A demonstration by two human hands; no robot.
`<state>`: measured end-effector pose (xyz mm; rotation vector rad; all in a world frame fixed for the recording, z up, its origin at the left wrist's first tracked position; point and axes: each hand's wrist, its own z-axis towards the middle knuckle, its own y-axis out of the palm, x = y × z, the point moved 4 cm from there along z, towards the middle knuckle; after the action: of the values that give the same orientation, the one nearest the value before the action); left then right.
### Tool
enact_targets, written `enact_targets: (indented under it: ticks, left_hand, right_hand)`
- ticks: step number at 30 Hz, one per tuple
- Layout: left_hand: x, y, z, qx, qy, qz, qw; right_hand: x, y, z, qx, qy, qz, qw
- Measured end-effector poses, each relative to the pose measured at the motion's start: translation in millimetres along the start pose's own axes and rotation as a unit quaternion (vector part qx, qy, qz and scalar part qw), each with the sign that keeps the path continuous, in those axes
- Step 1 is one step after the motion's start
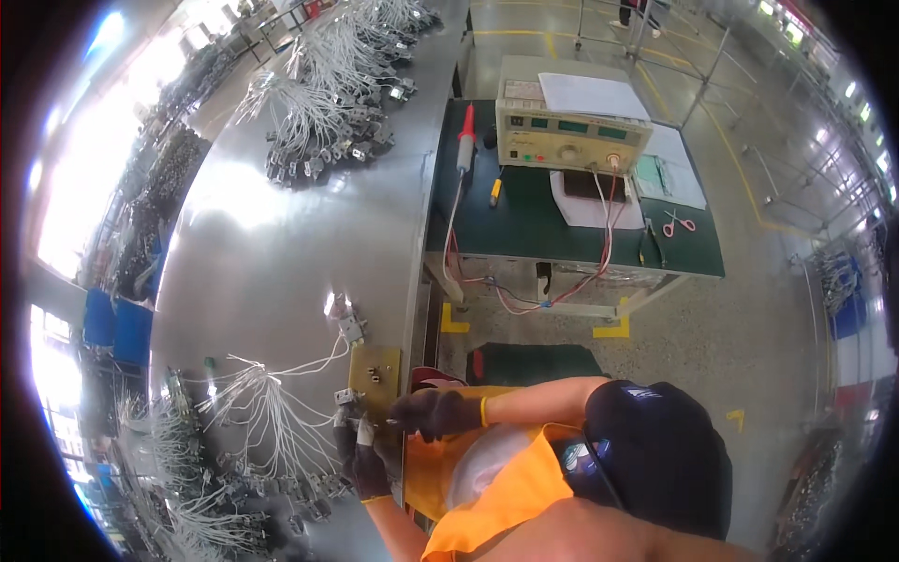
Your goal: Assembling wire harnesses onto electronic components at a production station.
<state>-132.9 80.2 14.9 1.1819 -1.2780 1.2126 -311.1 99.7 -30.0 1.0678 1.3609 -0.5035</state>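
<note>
My left hand (361,464), in a dark glove with pale fingertips, is at the near edge of the metal table. Its fingers are closed at a small metal connector (346,397) beside a brass-coloured plate (389,363). To the right, my right hand (436,415), also in a dark glove, is closed with its fingertips by the plate's near end; what it pinches is too small to make out. Small dark fittings (375,375) stand on the plate. White wires (272,379) fan out left of my hands, and another metal connector (352,328) lies past the plate.
Bundles of white wires with metal ends (323,117) are heaped at the table's far end, with more (187,496) at lower left. A green-topped bench (524,225) holds a test instrument (571,136), a red-tipped probe (465,140), pliers (653,244) and scissors (678,223).
</note>
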Motion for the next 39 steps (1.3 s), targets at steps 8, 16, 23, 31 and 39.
enact_targets:
  ticks: [8, 16, 23, 31, 39]
  left_hand:
    - [0, 9, -3, 0.08, -0.03, -0.026, 0.996]
    - [-21, 11, 6, 0.053, 0.065, 0.114, 0.99]
    - [-22, 7, 0, 0.045, -0.01, -0.149, 0.988]
    - [25, -59, -15, 0.025, 0.0, -0.017, 1.0]
    - [46, -40, -97, -0.098, 0.05, 0.557, 0.823]
  right_hand:
    - [6, 24, 19, 0.097, -0.241, -0.123, 0.958]
    - [-41, 14, 20, 0.046, -0.431, -0.304, 0.848]
    - [60, 14, 28, -0.164, 0.088, 0.439, 0.879]
    - [-28, 21, 35, 0.045, -0.047, 0.096, 0.993]
    - [-5, 29, 22, 0.015, -0.017, 0.018, 1.0]
